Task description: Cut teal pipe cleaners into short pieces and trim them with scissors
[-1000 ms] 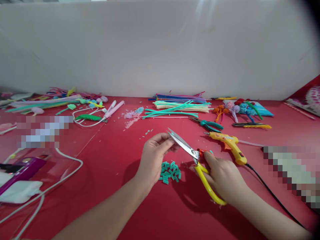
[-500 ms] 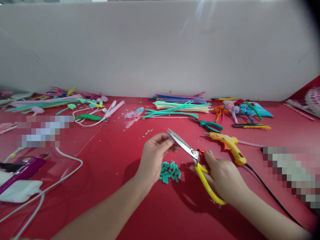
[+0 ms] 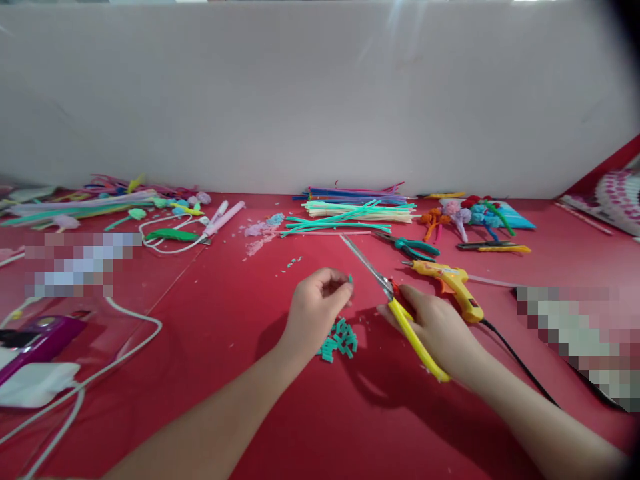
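My left hand (image 3: 316, 303) is closed in a pinch on a short teal pipe-cleaner piece (image 3: 350, 279), just above a small heap of cut teal pieces (image 3: 340, 339) on the red table (image 3: 240, 373). My right hand (image 3: 434, 327) grips the yellow-handled scissors (image 3: 395, 307). Their metal blades are together and point up and left, a little apart from my left fingertips.
A yellow glue gun (image 3: 453, 283) with a black cord lies right of my right hand. Behind are teal pliers (image 3: 413, 247), a bundle of coloured pipe cleaners (image 3: 357, 208) and small pipe-cleaner flowers (image 3: 470, 215). White cables (image 3: 115, 353) and more craft items lie at left.
The scissors have drawn back from my left fingers and swung to the right. My left hand has closed tighter, with a teal piece showing at its fingertips.
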The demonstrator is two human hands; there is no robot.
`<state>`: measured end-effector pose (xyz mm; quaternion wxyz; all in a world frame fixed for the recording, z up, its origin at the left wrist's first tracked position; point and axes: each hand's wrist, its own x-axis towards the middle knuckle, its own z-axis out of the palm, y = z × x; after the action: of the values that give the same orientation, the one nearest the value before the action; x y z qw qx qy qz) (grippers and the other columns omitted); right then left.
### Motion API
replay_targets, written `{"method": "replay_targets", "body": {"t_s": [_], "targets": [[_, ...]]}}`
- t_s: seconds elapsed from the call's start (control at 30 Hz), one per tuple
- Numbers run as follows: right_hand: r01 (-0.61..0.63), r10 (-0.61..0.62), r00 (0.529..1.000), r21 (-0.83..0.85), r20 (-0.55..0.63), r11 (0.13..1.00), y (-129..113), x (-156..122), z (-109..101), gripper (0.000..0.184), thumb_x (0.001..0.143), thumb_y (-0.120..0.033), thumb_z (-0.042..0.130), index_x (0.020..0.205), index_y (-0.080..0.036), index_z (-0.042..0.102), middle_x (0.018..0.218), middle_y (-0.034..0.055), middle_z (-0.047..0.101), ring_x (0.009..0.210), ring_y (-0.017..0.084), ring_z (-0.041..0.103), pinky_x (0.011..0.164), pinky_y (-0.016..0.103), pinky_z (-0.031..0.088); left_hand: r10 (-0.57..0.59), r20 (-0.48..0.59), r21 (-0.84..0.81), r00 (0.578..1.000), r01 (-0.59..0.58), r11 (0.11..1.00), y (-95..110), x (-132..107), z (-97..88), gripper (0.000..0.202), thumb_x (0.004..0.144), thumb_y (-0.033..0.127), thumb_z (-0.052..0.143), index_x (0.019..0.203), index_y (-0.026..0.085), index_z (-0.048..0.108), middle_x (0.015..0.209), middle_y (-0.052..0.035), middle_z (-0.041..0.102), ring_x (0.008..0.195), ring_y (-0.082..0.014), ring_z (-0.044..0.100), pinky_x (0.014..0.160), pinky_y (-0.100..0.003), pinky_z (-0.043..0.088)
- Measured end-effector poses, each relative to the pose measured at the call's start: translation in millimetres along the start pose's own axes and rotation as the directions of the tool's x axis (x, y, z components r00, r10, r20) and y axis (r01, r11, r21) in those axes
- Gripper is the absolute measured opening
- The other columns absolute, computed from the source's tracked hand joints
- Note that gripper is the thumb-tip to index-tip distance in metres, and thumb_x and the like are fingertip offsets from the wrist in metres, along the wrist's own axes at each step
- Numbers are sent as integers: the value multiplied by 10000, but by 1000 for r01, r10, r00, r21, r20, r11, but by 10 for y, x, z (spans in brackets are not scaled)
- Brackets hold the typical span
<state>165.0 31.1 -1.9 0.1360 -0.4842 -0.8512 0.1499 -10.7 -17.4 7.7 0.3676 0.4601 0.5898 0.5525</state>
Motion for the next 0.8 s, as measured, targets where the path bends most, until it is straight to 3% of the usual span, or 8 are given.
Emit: {"method": "replay_targets", "body": {"t_s": [0.13, 0.27, 0.67, 0.73, 0.8], "targets": [[-79, 61, 997, 405, 56, 911, -121, 5, -32, 182, 748, -355, 410, 693, -192, 468, 514, -51, 424, 451, 82, 388, 433, 191, 268, 111, 73, 245, 991, -126, 961, -32, -64, 101, 58, 678, 224, 528, 694, 177, 559, 632, -4, 567, 594, -128, 525, 590, -240, 406], [-162, 107, 986, 588, 127, 792, -219, -26, -92, 114, 714, -290, 448, 672, -184, 455, 482, -72, 390, 427, 62, 359, 434, 179, 291, 170, 232, 399, 958, -253, 881, -9, -142, 177, 63, 692, 184, 494, 659, 195, 548, 613, -5, 563, 587, -133, 517, 591, -242, 383], [-112, 53, 992, 626, 111, 771, -160, -43, -66, 120, 674, -226, 457, 584, -179, 394, 500, -69, 339, 447, 50, 333, 409, 166, 253, 170, 320, 526, 932, -324, 786, 32, -193, 195, 66, 687, 146, 467, 661, 183, 514, 594, 17, 512, 560, -107, 459, 547, -219, 350], [-117, 49, 991, 627, 125, 770, -158, -43, -75, 104, 673, -211, 452, 588, -179, 402, 483, -71, 346, 430, 48, 334, 400, 166, 252, 162, 320, 506, 933, -313, 803, 43, -197, 198, 49, 678, 154, 484, 644, 180, 506, 578, 26, 490, 550, -100, 442, 546, -218, 349], [-147, 59, 986, 629, 158, 763, -158, -42, -97, 105, 691, -222, 442, 598, -180, 419, 459, -71, 355, 402, 50, 343, 385, 169, 253, 106, 319, 422, 942, -241, 874, 60, -186, 190, 34, 677, 176, 502, 646, 174, 515, 582, 24, 496, 561, -100, 452, 554, -218, 361]]}}
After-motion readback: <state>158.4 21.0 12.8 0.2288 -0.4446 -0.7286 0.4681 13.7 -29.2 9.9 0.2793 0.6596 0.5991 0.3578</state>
